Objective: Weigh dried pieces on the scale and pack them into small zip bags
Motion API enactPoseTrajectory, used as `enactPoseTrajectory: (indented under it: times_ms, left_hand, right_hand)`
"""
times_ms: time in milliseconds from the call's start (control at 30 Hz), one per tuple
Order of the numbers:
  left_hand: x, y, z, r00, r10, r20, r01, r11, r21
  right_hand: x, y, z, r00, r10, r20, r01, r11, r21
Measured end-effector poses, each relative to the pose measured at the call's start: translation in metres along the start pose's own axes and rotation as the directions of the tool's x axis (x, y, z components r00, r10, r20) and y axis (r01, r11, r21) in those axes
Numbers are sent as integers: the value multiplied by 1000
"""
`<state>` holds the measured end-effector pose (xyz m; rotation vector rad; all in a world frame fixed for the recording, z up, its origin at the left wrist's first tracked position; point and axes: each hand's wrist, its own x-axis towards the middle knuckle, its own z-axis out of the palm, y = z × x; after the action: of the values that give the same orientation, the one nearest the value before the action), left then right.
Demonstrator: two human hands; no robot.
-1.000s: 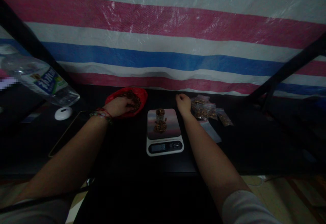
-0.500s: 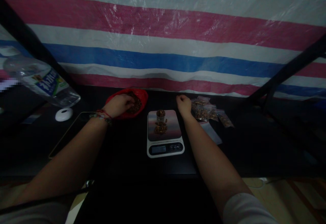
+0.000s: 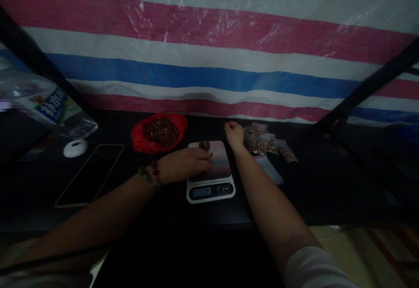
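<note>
Near the table's (image 3: 225, 214) front edge, the scale (image 3: 220, 168) faces outward, likely for easy reading; left hand (image 3: 186, 165) above, right hand (image 3: 235, 137) beside, I can't tell if fingers grip.

My left hand (image 3: 186, 165) is now away from the red bag (image 3: 140, 138) and over the scale (image 3: 222, 159), its fingers hiding most of the loose heap there. The bag's brown pieces (image 3: 163, 132) lie uncovered, and the phone (image 3: 93, 172), earlier partly behind my forearm, shows nearly whole. Display (image 3: 201, 192) appears to read 99, against roughly 100 half a second ago.
</note>
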<state>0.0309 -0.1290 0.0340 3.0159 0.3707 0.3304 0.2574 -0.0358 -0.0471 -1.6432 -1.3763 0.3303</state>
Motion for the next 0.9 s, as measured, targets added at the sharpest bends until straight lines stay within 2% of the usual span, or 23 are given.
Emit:
enactPoseTrajectory:
  times_ms: [100,267,433,600,667,767,833,900]
  left_hand:
    - [4,0,4,1000,12,23,-12,1000,21]
    - [5,0,9,999,39,-23,-39,999,30]
    - [4,1,5,998,33,-47,-31,999,34]
    - [-4,-1,-4,983,30,-180,-19,998,58]
    - [-12,-7,-10,968,-15,-249,38,995,89]
    - [-31,-29,-22,925,-213,-316,258,960,109]
    - [-45,-50,-28,854,-365,-370,437,890,130]
    - [-58,-73,-31,788,-487,-378,574,802,164]
  right_hand:
    - [0,0,0,1000,-6,-11,6,1000,-3]
    - [0,-1,0,1000,-13,-9,13,1000,-6]
    - [0,-3,-2,1000,-25,-4,25,1000,-2]
    - [-1,-4,-3,1000,-22,4,22,1000,-13]
    - [-1,-4,-3,1000,-11,-2,11,1000,-2]
    - [-2,-4,-3,1000,4,-1,-4,1000,5]
    - [-2,-4,-3,1000,3,3,-3,1000,1]
    - [-2,-4,-3,1000,3,1,-3,1000,-4]
